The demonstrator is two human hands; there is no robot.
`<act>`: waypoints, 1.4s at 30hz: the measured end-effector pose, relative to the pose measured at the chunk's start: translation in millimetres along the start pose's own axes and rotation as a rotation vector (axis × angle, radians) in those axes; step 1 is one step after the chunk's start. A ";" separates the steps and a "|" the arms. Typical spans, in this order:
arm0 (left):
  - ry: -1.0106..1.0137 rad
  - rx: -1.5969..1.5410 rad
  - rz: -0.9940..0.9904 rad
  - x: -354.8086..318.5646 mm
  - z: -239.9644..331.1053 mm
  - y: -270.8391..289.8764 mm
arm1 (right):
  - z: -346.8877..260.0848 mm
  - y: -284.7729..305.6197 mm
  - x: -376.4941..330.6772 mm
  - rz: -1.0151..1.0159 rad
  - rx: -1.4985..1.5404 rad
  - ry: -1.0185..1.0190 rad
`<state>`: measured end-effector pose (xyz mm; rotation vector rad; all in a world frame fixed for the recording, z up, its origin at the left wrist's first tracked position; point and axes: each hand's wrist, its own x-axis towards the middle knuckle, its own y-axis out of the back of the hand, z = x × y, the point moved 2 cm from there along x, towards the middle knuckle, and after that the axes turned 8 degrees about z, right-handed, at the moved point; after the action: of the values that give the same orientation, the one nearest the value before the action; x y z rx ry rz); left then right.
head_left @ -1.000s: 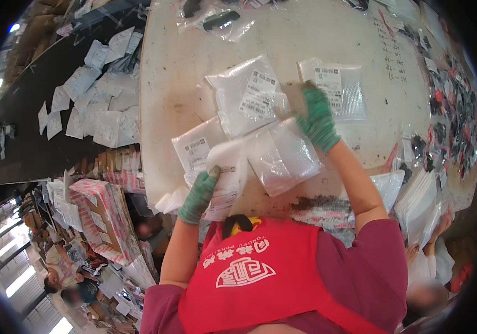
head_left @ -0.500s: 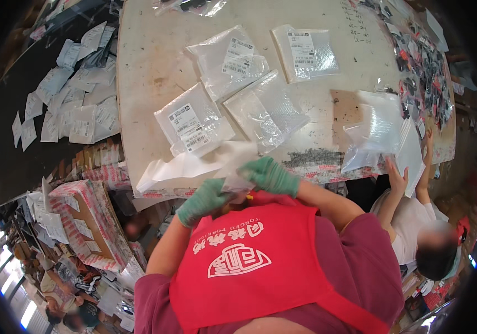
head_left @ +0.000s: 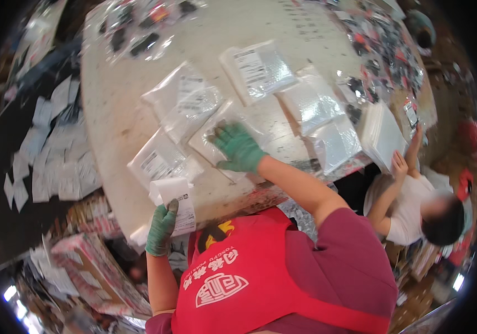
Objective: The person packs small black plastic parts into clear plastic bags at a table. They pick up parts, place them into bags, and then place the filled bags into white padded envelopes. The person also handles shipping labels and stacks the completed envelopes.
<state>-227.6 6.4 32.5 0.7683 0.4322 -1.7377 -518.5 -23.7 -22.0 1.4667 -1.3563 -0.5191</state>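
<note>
In a green knitted glove, my left hand (head_left: 162,228) grips a strip of white printed labels (head_left: 184,207) at the table's near edge, thumb on top. My right hand (head_left: 238,147), gloved the same, lies with fingers stretched over a clear bubble-wrap bag (head_left: 205,136); part of the bag is hidden beneath it. Close by on the left lies a labelled bubble bag (head_left: 157,158). Farther back is another labelled bag (head_left: 183,97), and to its right a third one (head_left: 255,69) carries a white label too.
Unlabelled bubble bags (head_left: 313,100) lie toward the right, beside a stack of flat bags (head_left: 383,133) that a co-worker handles. Clear packets of small dark items (head_left: 144,28) sit at the back left. Left of the table, white parcels (head_left: 60,150) cover a dark surface.
My hands have parted: the right reached forward onto the bubble bag, while the left moved left and down with the label strip. The whole view has turned and shifted.
</note>
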 end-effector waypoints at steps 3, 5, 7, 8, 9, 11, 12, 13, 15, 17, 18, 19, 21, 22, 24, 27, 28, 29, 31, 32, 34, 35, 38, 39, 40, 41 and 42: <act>-0.311 0.162 0.083 27.3 16.6 -34.5 | 6.4 -30.2 6.7 -0.129 0.168 -0.165; -0.003 -0.170 -0.073 13.8 31.3 -50.3 | -34.7 16.6 17.3 0.306 0.369 -0.028; 0.099 -0.324 -0.208 3.0 30.2 -60.0 | -56.4 32.9 13.0 -0.133 0.781 -0.183; 0.120 -0.345 -0.344 -2.8 21.3 -61.5 | -57.6 33.1 8.5 -0.423 0.796 -0.216; 0.050 -0.067 -0.458 -13.4 17.7 -55.6 | -49.2 26.6 -3.1 -0.079 0.728 -0.238; 0.005 0.128 -0.481 -18.4 23.1 -54.8 | -35.6 44.4 -4.3 0.377 0.468 -0.279; 0.033 0.045 -0.402 -16.4 29.4 -62.1 | -40.7 62.1 -4.2 0.331 0.473 -0.194; 0.061 -0.040 -0.322 -11.9 35.7 -69.1 | -46.4 78.9 -10.9 0.285 0.478 -0.107; -0.158 0.328 -0.364 -4.0 60.3 -96.4 | -59.2 80.0 -34.2 0.110 0.524 0.035; -0.326 0.671 -0.477 -2.9 76.5 -120.3 | -34.0 59.1 -62.0 0.055 0.512 -0.001; -0.349 0.742 -0.458 5.1 63.3 -114.0 | -19.6 60.3 -77.8 0.016 0.504 -0.016; -0.365 0.814 -0.440 19.3 35.8 -91.1 | -0.5 93.5 -72.1 -0.189 0.840 -0.545; -0.254 0.636 -0.412 24.2 11.7 -51.9 | 53.0 139.9 -88.6 -0.149 0.855 -0.847; -0.190 0.588 -0.354 26.5 13.5 -50.0 | 77.0 151.5 -91.1 0.076 0.570 -0.621; -0.044 0.479 -0.243 21.5 12.7 -47.7 | 120.6 178.7 -86.6 0.512 -0.170 -0.320; -0.132 0.691 -0.319 35.3 35.8 -79.5 | 202.5 91.7 -126.1 -0.050 -0.735 -0.372; -0.200 0.773 -0.296 39.4 34.3 -79.5 | 190.9 106.9 -99.7 -0.149 -0.588 -0.498; -0.235 0.639 -0.281 31.8 38.7 -80.2 | 161.2 142.5 -61.7 -0.257 -0.434 -0.615; -0.244 0.594 -0.242 39.4 37.0 -79.9 | 149.9 158.2 -59.3 0.076 -0.176 -0.652; -0.248 0.572 -0.221 42.3 36.8 -79.4 | 167.9 135.6 -66.9 0.103 -0.279 -0.642; -0.356 0.701 -0.186 50.8 57.2 -95.2 | 195.9 103.0 -83.4 0.156 -0.493 -0.651; -0.306 0.612 -0.170 56.0 59.0 -92.7 | 196.1 90.9 -88.6 0.109 -0.422 -0.707; -0.087 0.299 -0.134 61.5 54.6 -98.3 | 111.6 80.0 -60.6 0.070 -0.129 -0.618; -0.012 0.215 -0.149 58.4 62.4 -106.2 | 93.5 42.8 -70.6 0.229 0.117 -0.344; 0.077 0.074 -0.215 40.5 70.2 -112.8 | 32.4 76.4 -54.1 0.298 0.488 -0.416; 0.153 -0.055 -0.302 14.1 87.6 -132.6 | -0.4 82.1 -51.9 0.053 0.672 -0.395; 0.228 -0.175 -0.393 -3.2 96.9 -145.2 | -7.6 63.5 -52.7 -0.250 1.076 -0.432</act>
<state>-391.5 -9.3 90.6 0.7952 0.9294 -1.9462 -556.0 37.5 19.4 2.5162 -1.9447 -0.2475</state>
